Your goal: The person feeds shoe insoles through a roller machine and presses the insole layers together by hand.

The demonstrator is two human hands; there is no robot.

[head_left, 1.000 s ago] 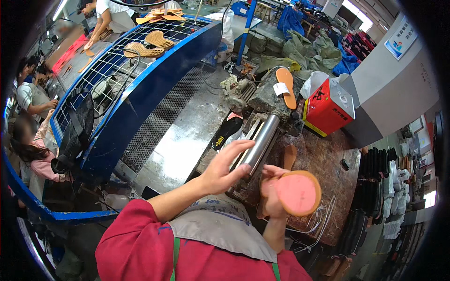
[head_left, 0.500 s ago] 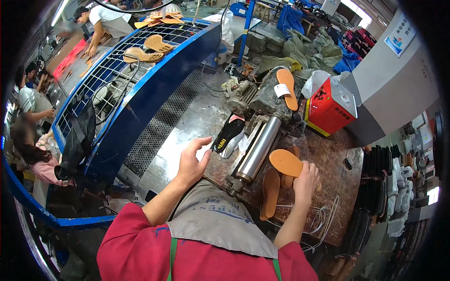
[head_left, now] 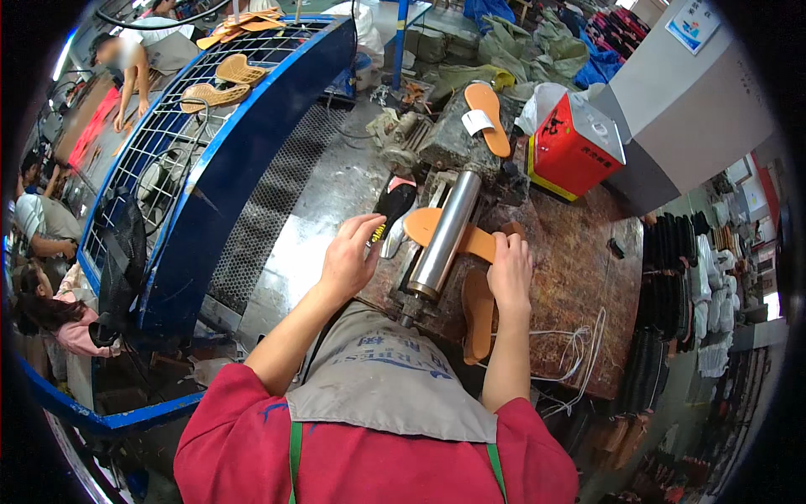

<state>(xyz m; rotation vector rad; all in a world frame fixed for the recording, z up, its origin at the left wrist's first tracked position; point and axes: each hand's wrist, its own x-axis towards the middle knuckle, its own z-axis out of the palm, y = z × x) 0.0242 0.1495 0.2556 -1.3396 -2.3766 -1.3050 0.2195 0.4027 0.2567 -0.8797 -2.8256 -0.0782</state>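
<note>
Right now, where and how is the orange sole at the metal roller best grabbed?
Grip the sole by its narrow end, probably from the right: that end sticks out past the roller, at the right hand; the roller hides the middle.

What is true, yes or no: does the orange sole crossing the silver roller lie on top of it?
No, the silver roller covers the middle of the orange sole, whose ends show on either side.

Roller [head_left: 447, 235] looks like glossy smooth metal from here, tan sole [head_left: 478, 243] pretty matt, tabletop [head_left: 571, 273] rough, apron [head_left: 378, 399] dull cloth.
</note>
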